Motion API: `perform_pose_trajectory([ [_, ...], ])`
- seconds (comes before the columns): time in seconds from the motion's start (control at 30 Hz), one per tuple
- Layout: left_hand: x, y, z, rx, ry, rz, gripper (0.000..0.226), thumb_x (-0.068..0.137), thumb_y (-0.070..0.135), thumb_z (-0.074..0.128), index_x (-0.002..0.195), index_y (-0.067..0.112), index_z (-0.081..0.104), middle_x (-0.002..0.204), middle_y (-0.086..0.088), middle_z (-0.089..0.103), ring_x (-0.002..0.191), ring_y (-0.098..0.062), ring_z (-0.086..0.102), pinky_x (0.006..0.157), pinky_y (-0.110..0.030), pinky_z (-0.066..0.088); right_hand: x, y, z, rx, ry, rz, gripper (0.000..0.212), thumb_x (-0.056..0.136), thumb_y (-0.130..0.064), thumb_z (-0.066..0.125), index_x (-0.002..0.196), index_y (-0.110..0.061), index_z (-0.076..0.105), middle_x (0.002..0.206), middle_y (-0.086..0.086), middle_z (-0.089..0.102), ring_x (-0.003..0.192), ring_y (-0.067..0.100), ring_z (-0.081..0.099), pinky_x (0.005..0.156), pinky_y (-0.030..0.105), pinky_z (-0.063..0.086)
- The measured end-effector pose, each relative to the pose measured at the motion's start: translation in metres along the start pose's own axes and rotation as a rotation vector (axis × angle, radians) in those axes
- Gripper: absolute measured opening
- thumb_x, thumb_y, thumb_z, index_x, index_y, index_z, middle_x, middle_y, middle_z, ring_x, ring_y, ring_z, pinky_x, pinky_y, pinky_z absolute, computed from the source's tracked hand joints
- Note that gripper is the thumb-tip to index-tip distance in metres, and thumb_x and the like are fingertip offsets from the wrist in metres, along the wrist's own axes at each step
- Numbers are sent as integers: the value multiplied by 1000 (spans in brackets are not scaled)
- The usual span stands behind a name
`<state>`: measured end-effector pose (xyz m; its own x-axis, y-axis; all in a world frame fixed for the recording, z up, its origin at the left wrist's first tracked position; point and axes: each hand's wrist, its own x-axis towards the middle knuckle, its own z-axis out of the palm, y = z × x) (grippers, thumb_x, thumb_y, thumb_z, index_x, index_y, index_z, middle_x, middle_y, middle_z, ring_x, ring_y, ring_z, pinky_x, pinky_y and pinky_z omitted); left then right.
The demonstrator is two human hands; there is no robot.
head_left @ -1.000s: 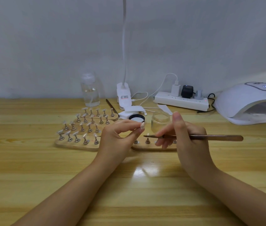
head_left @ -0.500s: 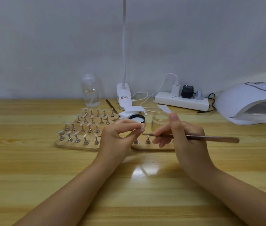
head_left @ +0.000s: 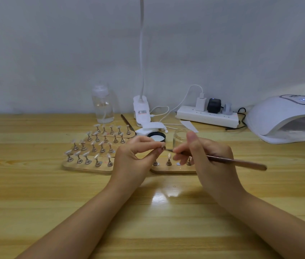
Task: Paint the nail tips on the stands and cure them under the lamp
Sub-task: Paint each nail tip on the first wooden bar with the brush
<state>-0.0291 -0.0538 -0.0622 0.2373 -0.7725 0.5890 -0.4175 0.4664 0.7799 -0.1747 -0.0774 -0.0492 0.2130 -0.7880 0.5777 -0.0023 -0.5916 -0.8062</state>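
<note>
While the fingers (head_left: 157,146) of the left hand (head_left: 133,161) curl inward and pinch a small nail tip (head_left: 163,145) between thumb and forefinger, the right hand (head_left: 209,161) grips a thin brush (head_left: 228,161) like a pen, thumb raised, its fine end touching or almost touching that tip; which, the view cannot settle. Both hands hover just above the near wooden stand board (head_left: 174,170), whose row of small metal holders (head_left: 168,161) shows between them, one carrying a pale tip. Left of that board, partly behind the left hand, lies a larger group of wooden boards (head_left: 84,167) with rows of metal stands bearing clear nail tips (head_left: 95,157). Just behind the near board stand a small clear jar (head_left: 180,139) and, beside it, a black lid (head_left: 156,137) lying upturned. Farther behind are a clear bottle (head_left: 103,103), a second brush (head_left: 127,122) lying on the desk (head_left: 35,193), and the white clip base of a gooseneck light (head_left: 142,111). Behind and to the right of the board sits a white power strip (head_left: 207,116) with plugs in it, and well to the right stands the white curing lamp (head_left: 288,118), its opening facing the desk front, a display lit on top.
</note>
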Motion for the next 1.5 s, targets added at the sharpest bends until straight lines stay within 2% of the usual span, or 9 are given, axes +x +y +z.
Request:
perform_pose_trajectory([
  [0.2, 0, 1, 0, 9, 0, -10, 27, 74, -1, 70, 89, 21, 68, 81, 0, 64, 78, 4, 58, 61, -1, 42, 2, 0, -1, -37, -7, -54, 36, 92, -39, 45, 72, -21, 69, 63, -2, 68, 59, 6, 63, 56, 13, 46],
  [0.33, 0, 1, 0, 6, 7, -14, 27, 74, -1, 70, 88, 22, 69, 81, -2, 64, 77, 3, 58, 61, -1, 42, 1, -1, -1, 15, -20, 16, 46, 91, -47, 49, 60, -18, 69, 54, 3, 66, 48, 6, 60, 51, 14, 46],
  [0.47, -1, 1, 0, 10, 7, -26, 28, 74, -1, 70, 87, 24, 68, 81, 1, 63, 78, 2, 57, 61, -1, 42, 3, 0, -2, -55, -18, -68, 34, 91, -38, 45, 71, -24, 69, 63, -3, 68, 56, 5, 62, 54, 12, 44],
  [0.8, 0, 2, 0, 33, 8, -23, 24, 73, 2, 71, 91, 18, 69, 80, 2, 65, 77, 3, 58, 62, -3, 42, 3, -2, -2, 33, -15, 14, 43, 88, -48, 44, 66, -20, 69, 61, 2, 68, 52, 5, 60, 53, 9, 42],
  [1.03, 0, 1, -1, 68, 29, -28, 26, 72, 7, 72, 81, 30, 68, 78, 14, 66, 76, 4, 60, 73, -7, 44, 5, -3, -1, 52, 1, 5, 41, 89, -44, 43, 70, -18, 69, 64, 2, 69, 53, 6, 61, 53, 9, 42],
  [1.13, 1, 1, -1, 79, 36, -33, 21, 72, 8, 73, 83, 26, 70, 78, 14, 67, 76, 1, 61, 76, -11, 46, 3, -3, -1, 106, 8, 55, 46, 92, -40, 46, 60, -14, 68, 53, 6, 65, 45, 10, 58, 48, 10, 42],
  [1.27, 1, 1, -1, 78, 40, -43, 17, 72, 9, 73, 86, 19, 72, 79, 11, 69, 80, -4, 64, 80, -20, 49, 4, -1, -2, 85, 37, 7, 37, 91, -35, 44, 70, -18, 69, 65, 0, 70, 55, 7, 63, 53, 9, 42],
  [1.4, 1, 1, -1, 76, 45, -41, 16, 72, 10, 73, 83, 22, 71, 77, 14, 68, 79, -3, 63, 80, -19, 48, 2, -2, 0, 126, 29, 58, 46, 89, -43, 45, 61, -16, 69, 55, 5, 67, 49, 10, 62, 50, 9, 41],
  [1.5, 1, 0, -1, 66, 45, -34, 15, 72, 10, 73, 82, 20, 72, 77, 12, 68, 77, -2, 62, 76, -15, 47, 3, -2, 0, 103, 54, 26, 43, 91, -41, 42, 68, -16, 70, 62, 2, 69, 55, 8, 64, 53, 8, 42],
])
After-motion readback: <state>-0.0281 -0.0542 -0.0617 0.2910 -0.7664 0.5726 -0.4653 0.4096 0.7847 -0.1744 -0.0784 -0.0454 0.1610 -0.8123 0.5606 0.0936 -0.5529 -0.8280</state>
